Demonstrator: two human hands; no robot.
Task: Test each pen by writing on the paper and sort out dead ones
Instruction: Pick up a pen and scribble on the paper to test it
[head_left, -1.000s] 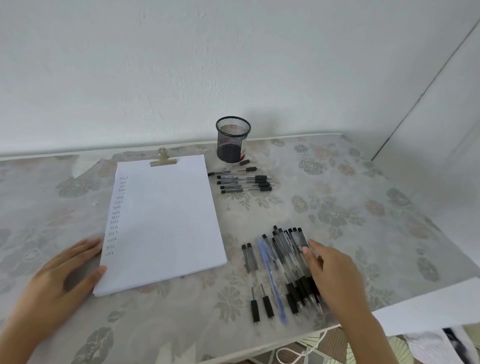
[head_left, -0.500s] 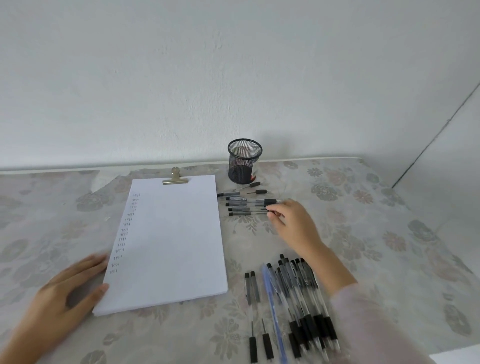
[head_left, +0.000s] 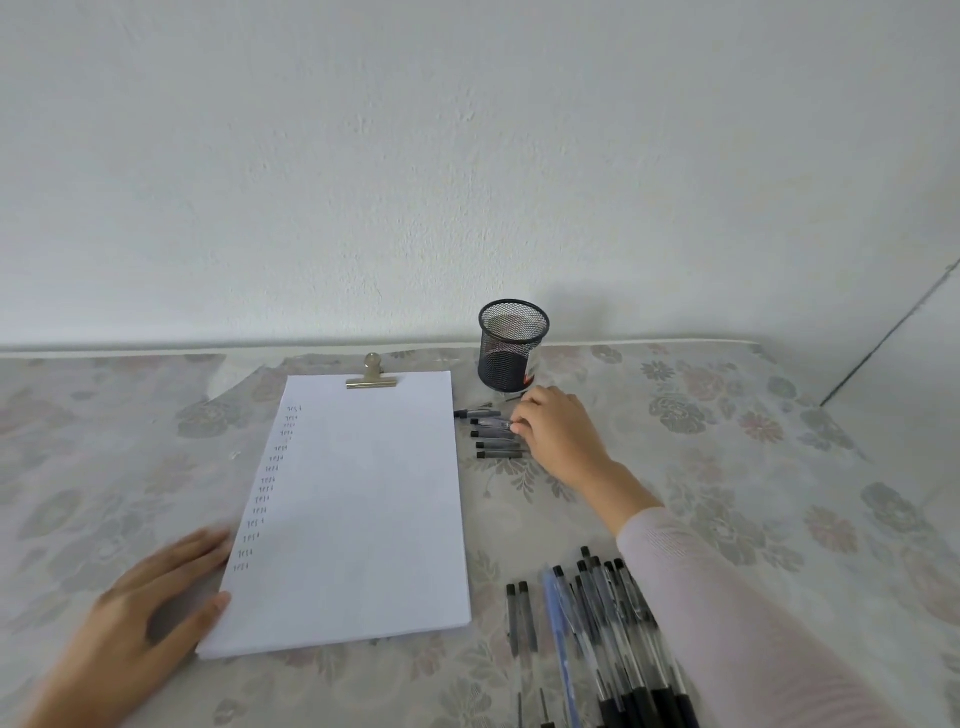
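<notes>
A white paper stack (head_left: 363, 509) under a brass clip (head_left: 372, 378) lies on the flowered table, with a column of small written marks down its left side. My left hand (head_left: 150, 623) rests flat on the table, touching the paper's lower left corner. My right hand (head_left: 558, 431) reaches to a short row of pens (head_left: 493, 448) beside the paper's upper right. Its curled fingertips pinch the right end of one pen (head_left: 491, 424) in that row. Several more black-grip pens (head_left: 608, 623) and a blue pen (head_left: 563, 649) lie in a bunch at the lower right, partly under my sleeve.
A black mesh pen cup (head_left: 511, 345) stands upright just behind the short row, close to my right hand. Two thin dark pen parts (head_left: 522, 618) lie left of the bunch. A white wall runs along the table's far edge.
My right hand left the lower bunch, reached up to the short row by the cup, and its fingers have closed over a pen's end. The view tilted upward. My left hand stayed put.
</notes>
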